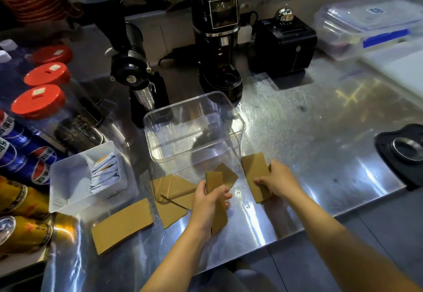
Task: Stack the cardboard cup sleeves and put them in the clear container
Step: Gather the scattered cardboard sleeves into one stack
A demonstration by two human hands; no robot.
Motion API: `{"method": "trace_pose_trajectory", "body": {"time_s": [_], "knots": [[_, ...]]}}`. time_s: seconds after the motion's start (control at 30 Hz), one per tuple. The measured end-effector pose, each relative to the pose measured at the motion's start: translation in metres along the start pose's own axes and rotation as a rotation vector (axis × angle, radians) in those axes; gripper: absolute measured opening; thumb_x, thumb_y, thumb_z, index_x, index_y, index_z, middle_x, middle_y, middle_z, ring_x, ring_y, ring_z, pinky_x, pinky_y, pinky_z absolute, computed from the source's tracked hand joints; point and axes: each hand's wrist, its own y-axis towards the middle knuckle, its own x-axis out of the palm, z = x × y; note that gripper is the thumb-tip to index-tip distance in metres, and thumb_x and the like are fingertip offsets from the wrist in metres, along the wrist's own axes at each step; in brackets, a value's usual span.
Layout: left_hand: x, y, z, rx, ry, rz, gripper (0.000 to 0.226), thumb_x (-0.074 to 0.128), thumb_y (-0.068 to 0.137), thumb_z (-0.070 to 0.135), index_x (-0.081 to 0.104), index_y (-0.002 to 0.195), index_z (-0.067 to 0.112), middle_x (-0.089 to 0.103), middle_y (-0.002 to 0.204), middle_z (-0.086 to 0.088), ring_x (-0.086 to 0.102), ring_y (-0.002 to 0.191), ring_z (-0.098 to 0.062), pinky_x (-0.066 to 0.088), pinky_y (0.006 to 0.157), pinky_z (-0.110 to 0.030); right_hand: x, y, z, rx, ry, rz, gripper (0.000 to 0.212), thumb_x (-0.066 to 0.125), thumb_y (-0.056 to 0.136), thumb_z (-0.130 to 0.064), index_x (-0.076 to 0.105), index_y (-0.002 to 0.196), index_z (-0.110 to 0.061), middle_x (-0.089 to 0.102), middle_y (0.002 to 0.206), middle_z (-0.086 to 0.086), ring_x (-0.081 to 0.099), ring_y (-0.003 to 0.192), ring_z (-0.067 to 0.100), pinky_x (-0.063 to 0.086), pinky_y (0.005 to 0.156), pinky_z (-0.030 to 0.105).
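Note:
A clear container stands empty on the steel counter, just beyond my hands. My left hand grips an upright brown cardboard sleeve, held edge-on in front of the container. Behind it another sleeve lies flat on the counter. My right hand presses on a flat sleeve to the right of the container, fingers curled over its edge. Two overlapping sleeves lie to the left of my left hand. One more sleeve lies further left near the counter's front edge.
A white tray with paper packets sits at the left, with soda cans and red-lidded jars beside it. Black coffee grinders stand behind the container. A black mat lies at the right edge.

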Motion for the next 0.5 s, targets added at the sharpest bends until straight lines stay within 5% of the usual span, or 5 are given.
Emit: {"method": "trace_pose_trajectory", "body": {"time_s": [0.07, 0.13, 0.33, 0.5], "knots": [[0.001, 0.000, 0.002, -0.052, -0.108, 0.054, 0.032, 0.065, 0.079, 0.012, 0.054, 0.107, 0.000, 0.063, 0.090, -0.022, 0.059, 0.072, -0.030, 0.050, 0.067, -0.041, -0.002, 0.000, 0.001, -0.059, 0.099, -0.024, 0.021, 0.061, 0.083, -0.024, 0.046, 0.072, -0.015, 0.056, 0.079, 0.007, 0.052, 0.076, 0.024, 0.034, 0.054, 0.030], [0.002, 0.000, 0.004, -0.101, -0.191, 0.087, 0.037, 0.064, 0.079, 0.013, 0.053, 0.111, -0.004, 0.063, 0.092, -0.022, 0.059, 0.075, -0.030, 0.052, 0.066, -0.039, -0.003, -0.003, 0.001, -0.127, 0.178, -0.015, 0.027, 0.055, 0.088, -0.019, 0.042, 0.063, -0.019, 0.050, 0.068, -0.001, 0.048, 0.068, 0.019, 0.031, 0.052, 0.026], [0.005, -0.003, 0.010, -0.246, -0.383, -0.061, 0.036, 0.066, 0.069, 0.022, 0.064, 0.097, -0.001, 0.067, 0.080, -0.018, 0.066, 0.064, -0.029, 0.055, 0.052, -0.036, -0.002, -0.029, -0.018, -0.269, 0.638, -0.221, 0.012, 0.054, 0.089, -0.008, 0.057, 0.077, -0.006, 0.054, 0.065, 0.003, 0.048, 0.049, 0.002, 0.037, 0.042, 0.011], [0.005, -0.001, 0.007, -0.220, -0.447, -0.105, 0.019, 0.065, 0.072, 0.015, 0.074, 0.085, 0.005, 0.074, 0.078, -0.017, 0.069, 0.070, -0.030, 0.059, 0.068, -0.044, 0.009, -0.042, -0.032, -0.322, 0.686, -0.387, 0.010, 0.055, 0.087, -0.005, 0.057, 0.078, -0.007, 0.052, 0.058, 0.001, 0.042, 0.038, -0.001, 0.031, 0.037, 0.012]]}}
